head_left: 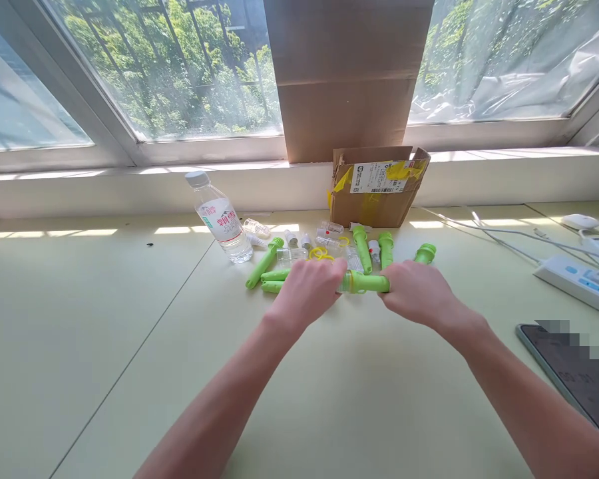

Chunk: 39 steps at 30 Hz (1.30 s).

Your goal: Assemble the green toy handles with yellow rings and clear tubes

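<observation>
Pale tabletop [80, 299] beneath bright windows [499, 60]
Leafy trees [160, 93] show at upper left, seemingly through bars [174, 36]; sunlight [84, 233] streaks the tabletop's far edge below a white wall [130, 196].

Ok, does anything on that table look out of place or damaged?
Two small things: a dark scrap lies alone on the table left of the water bottle, away from the green tubes, too small to identify; and the yellow tape on the cardboard box looks ragged, as if torn open.

Tubes [264, 263] are kinda strewn mid-table [104, 332], bottle [224, 229] parked to their left, box [369, 211] tucked behind them, power strip [574, 281] plonked way off right, with a phone [562, 366] set in front of the strip.
</observation>
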### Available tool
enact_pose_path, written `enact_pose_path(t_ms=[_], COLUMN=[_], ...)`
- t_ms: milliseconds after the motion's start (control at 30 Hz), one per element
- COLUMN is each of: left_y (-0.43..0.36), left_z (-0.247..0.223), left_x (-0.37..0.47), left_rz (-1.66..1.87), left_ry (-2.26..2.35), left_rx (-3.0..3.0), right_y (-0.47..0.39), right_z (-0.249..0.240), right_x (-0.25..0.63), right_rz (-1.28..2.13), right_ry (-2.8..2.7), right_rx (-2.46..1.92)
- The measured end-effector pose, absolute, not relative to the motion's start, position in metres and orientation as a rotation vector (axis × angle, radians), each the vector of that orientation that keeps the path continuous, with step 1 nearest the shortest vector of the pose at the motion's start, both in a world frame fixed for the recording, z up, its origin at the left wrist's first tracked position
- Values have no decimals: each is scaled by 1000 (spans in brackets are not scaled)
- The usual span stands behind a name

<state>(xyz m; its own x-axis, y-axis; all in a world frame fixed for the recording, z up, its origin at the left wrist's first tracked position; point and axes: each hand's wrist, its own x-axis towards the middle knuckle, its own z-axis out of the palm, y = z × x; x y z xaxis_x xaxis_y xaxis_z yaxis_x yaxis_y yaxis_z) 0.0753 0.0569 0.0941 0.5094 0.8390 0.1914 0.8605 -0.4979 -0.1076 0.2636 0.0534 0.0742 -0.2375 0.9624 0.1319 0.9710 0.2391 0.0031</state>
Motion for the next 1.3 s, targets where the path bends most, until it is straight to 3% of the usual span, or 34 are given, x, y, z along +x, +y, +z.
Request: enact_pose_path(t_ms=[67,233,333,600,767,867,967,1300], left_y=[56,52,52,56,55,55,57,61], left_z=[96,116,121,90,106,117,116,80], left_x=[75,64,61,80,71,63,62,82], left_rz=[-183,-162,-99,-152,-252,-41,-99,-177], left_ry=[-1481,-1744,-1766,-1487,-1664,-1868,-1880,-1571], left_rx=[-2558,-3040,-3235,-2519,-2864,-3407,-3388,-2541], right_y=[53,53,52,52,54,56,58,57], right_z=[76,82,84,78,78,78,77,66], right_x=[265,265,264,269,267,266,266,263], right_rz=[-199,-791,-907,-182,-713,-1052,-1164,-363], right_ry=[-2359,-2171,-2081,-2446,-2234,-2045,-1963,-2370], right_rx=[-1859,-1427,-1355,-1837,-1538,-1195,-1090,-1881])
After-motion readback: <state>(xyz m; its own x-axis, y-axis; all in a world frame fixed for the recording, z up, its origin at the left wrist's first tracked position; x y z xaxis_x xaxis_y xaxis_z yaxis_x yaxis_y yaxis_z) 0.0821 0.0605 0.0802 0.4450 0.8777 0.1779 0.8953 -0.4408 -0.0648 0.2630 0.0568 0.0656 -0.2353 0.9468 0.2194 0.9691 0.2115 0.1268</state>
